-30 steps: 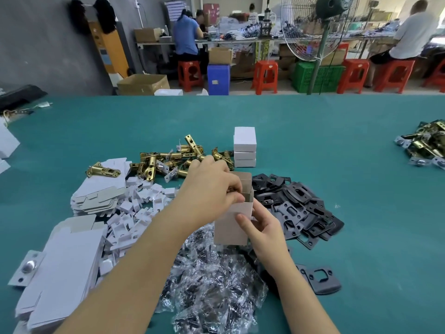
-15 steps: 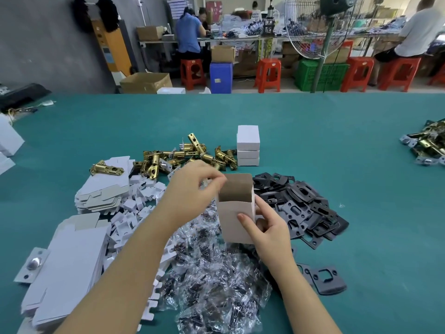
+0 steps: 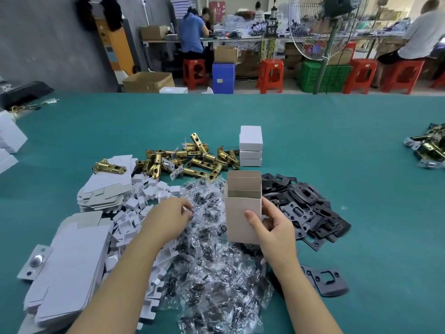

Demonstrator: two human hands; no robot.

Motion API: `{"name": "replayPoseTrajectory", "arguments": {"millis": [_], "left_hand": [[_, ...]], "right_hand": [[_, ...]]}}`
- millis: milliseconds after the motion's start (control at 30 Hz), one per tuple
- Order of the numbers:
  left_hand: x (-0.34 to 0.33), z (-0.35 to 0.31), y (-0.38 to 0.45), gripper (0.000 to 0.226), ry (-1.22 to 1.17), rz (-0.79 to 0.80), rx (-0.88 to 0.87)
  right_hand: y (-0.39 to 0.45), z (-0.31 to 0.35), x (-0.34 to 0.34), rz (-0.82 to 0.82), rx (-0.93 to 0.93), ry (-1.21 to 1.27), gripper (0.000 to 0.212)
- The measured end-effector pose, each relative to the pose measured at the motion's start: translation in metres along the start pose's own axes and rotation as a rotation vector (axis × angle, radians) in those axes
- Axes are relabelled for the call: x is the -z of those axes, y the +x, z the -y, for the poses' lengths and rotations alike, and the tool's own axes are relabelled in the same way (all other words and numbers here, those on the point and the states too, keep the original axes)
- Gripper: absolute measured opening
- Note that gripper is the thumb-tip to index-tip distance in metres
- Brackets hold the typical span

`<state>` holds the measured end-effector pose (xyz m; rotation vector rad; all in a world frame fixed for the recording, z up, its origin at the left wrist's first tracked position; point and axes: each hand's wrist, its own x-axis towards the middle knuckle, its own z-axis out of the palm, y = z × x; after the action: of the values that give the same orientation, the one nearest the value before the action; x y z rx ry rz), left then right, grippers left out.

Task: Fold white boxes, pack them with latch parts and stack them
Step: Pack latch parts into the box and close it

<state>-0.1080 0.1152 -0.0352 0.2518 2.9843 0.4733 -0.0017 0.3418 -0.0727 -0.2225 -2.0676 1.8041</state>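
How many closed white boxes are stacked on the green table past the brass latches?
3, in one stack of closed boxes right of the brass latches: top, middle, bottom. More white boxes at the far-left edge are cut off.

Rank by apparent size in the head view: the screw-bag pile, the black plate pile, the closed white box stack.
1. screw-bag pile, though nearest the camera
2. black plate pile
3. closed white box stack, farthest away

No text, label, brand or number can be read anywhere; distant boxes and signs are too blurred.
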Motion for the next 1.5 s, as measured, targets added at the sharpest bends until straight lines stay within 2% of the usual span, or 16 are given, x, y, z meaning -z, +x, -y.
{"name": "replayPoseTrajectory", "arguments": {"millis": [133, 200, 300, 533, 733, 867, 1000, 1233, 1500], "left_hand": [[0.003, 0.014, 0.007, 0.031, 0.122, -0.095, 0.089], [0.007, 0.024, 0.009, 0.039, 0.226, -0.083, 0.152], [0.008, 0.033, 0.009, 0.037, 0.276, -0.057, 0.192], [0.01, 0.04, 0.011, 0.032, 0.162, -0.033, 0.18], [0.014, 0.047, 0.013, 0.006, 0.137, -0.084, 0.262], [0.017, 0.049, 0.011, 0.023, 0.007, -0.081, 0.242], [0.026, 0.049, 0.009, 0.007, 0.021, -0.127, 0.26], [0.034, 0.047, 0.006, 0.009, -0.102, -0.294, 0.204], [0.038, 0.039, -0.003, 0.027, -0.298, -0.254, 0.11]], "right_hand": [[0.0, 0.0, 0.0, 0.005, -0.003, -0.018, 0.041], [0.001, -0.002, 0.0, 0.005, -0.022, -0.012, 0.044], [0.001, -0.003, 0.0, 0.008, -0.026, -0.006, 0.044], [0.0, -0.003, -0.002, 0.006, -0.017, -0.003, 0.057], [0.0, -0.002, -0.002, 0.025, -0.015, 0.02, 0.037], [0.0, -0.001, -0.002, 0.025, -0.007, 0.018, 0.036], [0.0, -0.002, -0.003, 0.022, 0.007, 0.012, 0.037], [0.001, -0.004, -0.003, 0.019, 0.016, -0.004, 0.035], [0.001, -0.005, -0.003, 0.022, 0.02, -0.015, 0.036]]}}
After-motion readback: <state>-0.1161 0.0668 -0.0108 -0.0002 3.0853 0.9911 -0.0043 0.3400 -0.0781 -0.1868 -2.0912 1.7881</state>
